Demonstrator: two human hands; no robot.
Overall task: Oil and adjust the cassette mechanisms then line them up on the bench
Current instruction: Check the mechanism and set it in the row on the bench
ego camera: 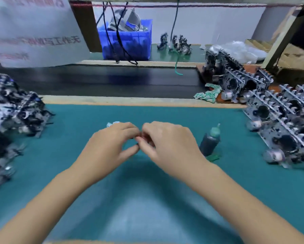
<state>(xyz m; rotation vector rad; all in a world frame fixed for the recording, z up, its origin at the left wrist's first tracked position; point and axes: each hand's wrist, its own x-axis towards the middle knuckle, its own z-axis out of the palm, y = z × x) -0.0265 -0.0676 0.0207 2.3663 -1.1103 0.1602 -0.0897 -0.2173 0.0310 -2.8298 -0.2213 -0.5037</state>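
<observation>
Head cam: hands [138,140] fingertip-to-fingertip mid-mat [77,155]; oil bottle [209,141] just right.

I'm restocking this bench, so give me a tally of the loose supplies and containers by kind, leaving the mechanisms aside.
Oil bottle: 1
Blue bin: 1
Crumpled green-and-white rag: 1
Clear plastic bag: 1
Total: 4
</observation>
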